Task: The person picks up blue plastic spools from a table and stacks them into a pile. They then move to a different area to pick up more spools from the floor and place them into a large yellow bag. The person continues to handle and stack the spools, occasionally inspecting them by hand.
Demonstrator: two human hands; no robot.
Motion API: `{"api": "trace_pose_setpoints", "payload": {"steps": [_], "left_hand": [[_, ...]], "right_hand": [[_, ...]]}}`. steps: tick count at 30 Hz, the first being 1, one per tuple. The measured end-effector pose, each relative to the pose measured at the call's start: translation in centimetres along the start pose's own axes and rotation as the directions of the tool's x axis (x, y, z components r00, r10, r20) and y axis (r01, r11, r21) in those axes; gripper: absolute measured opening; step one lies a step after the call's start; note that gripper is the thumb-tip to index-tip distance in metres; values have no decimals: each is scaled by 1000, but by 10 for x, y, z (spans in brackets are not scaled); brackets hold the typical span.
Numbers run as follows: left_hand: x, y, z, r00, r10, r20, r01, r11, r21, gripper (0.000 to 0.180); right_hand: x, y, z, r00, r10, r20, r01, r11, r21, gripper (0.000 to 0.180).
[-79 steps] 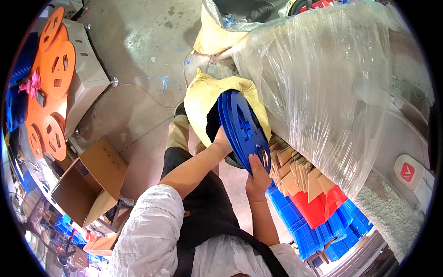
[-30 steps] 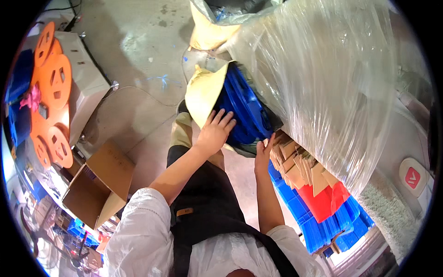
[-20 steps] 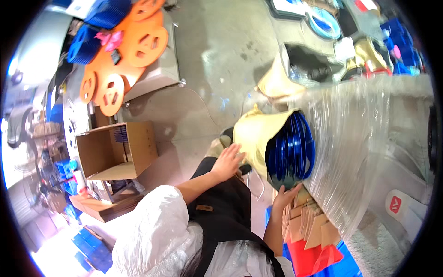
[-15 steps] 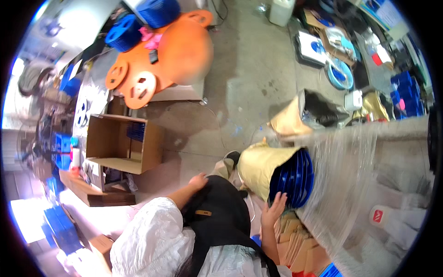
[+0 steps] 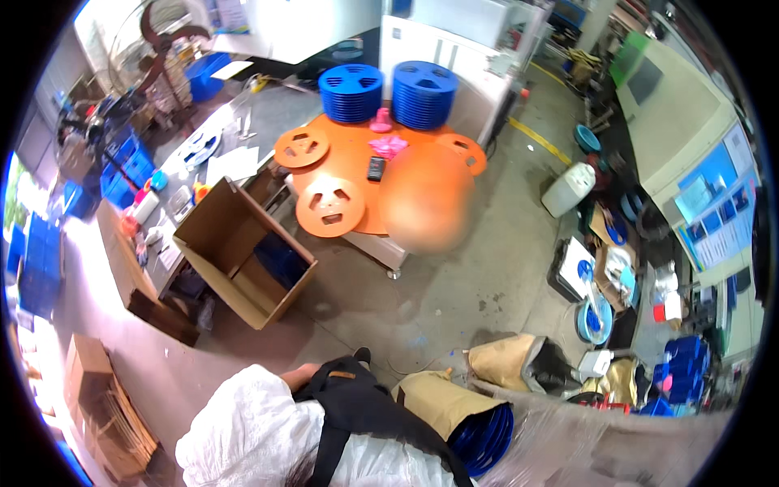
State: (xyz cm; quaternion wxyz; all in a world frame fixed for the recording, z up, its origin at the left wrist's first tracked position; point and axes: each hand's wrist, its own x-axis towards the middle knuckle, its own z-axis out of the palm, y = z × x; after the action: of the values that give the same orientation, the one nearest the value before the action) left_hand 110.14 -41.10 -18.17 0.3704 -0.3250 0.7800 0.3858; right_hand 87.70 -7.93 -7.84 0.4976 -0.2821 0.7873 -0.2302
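Observation:
My left hand point(image 5: 302, 376) is at the left side of my black apron point(image 5: 373, 406); its fingers are hidden there. No part of my right hand shows. At the lower right, a tan paper bag point(image 5: 434, 399) lies tilted with its mouth turned away from me, holding several blue slotted discs point(image 5: 484, 438). Ahead to the left, an open cardboard box point(image 5: 203, 227) has blue discs point(image 5: 280, 260) inside. Beyond it stands an orange-topped table point(image 5: 349, 142) with two stacks of blue discs point(image 5: 351, 97), loose orange discs point(image 5: 330, 207), a pink item point(image 5: 388, 147) and a small black device point(image 5: 376, 169).
A second open brown bag point(image 5: 503, 361) lies behind the first. Plastic-wrapped goods point(image 5: 584, 430) fill the lower right. A white jug point(image 5: 568, 191) and a blue basin point(image 5: 594, 322) stand on the right. At lower left are flattened cartons point(image 5: 122, 430). A blurred orange patch point(image 5: 426, 199) covers part of the table.
The view has swung up and to the right, bringing more of the table and far room in. My right hand, earlier open beside the bag's discs, has gone out of view.

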Motion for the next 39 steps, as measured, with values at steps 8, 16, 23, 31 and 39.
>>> {"api": "trace_pose_setpoints", "payload": {"steps": [8, 16, 23, 31, 39], "left_hand": [[-24, 5, -135, 810, -172, -561, -152, 862, -484, 37], [-74, -58, -47, 740, -641, -205, 338, 617, -711, 28], [24, -54, -60, 695, -675, 248, 439, 125, -890, 26], [92, -38, -291, 682, -706, 192, 168, -104, -980, 26], [105, -36, -350, 613, -738, 281, 204, -196, -959, 26]], "right_hand": [[158, -108, -96, 989, -146, -31, 129, 942, -311, 40], [357, -265, -176, 923, -241, 300, 361, 810, -461, 41], [616, -455, -233, 898, -298, 323, 336, 940, -66, 40], [922, -715, -305, 612, -643, -459, 680, 725, -108, 60], [1042, -786, -304, 972, -229, -50, 164, 816, -554, 67]]}}
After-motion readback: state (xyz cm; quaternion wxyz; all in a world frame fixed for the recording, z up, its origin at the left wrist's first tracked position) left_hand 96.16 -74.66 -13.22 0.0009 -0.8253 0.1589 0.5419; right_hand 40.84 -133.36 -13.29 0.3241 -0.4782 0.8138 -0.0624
